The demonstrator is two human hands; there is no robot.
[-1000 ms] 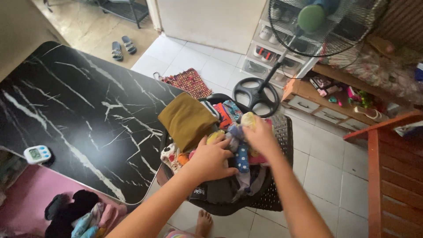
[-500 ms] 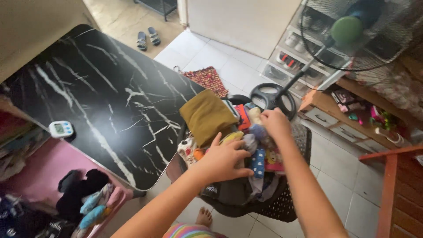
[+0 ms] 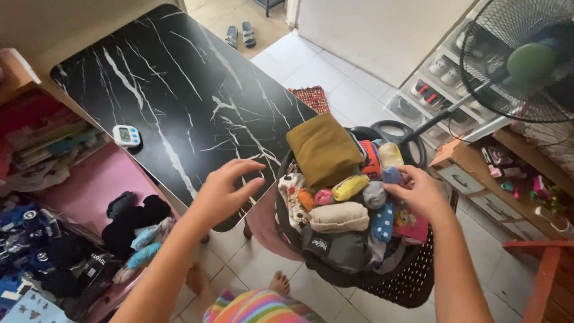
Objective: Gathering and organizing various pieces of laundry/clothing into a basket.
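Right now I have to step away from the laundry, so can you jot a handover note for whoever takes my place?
Left hand: empty, open, over the edge of the black marble table.
Right hand: on the pile in the dark basket, fingers at a small blue-grey piece.
Done: nothing sorted onto the table.
Left: the whole heaped basket, including the folded mustard cloth.

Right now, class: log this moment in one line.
left hand: open, above table | right hand: touching socks | basket: full
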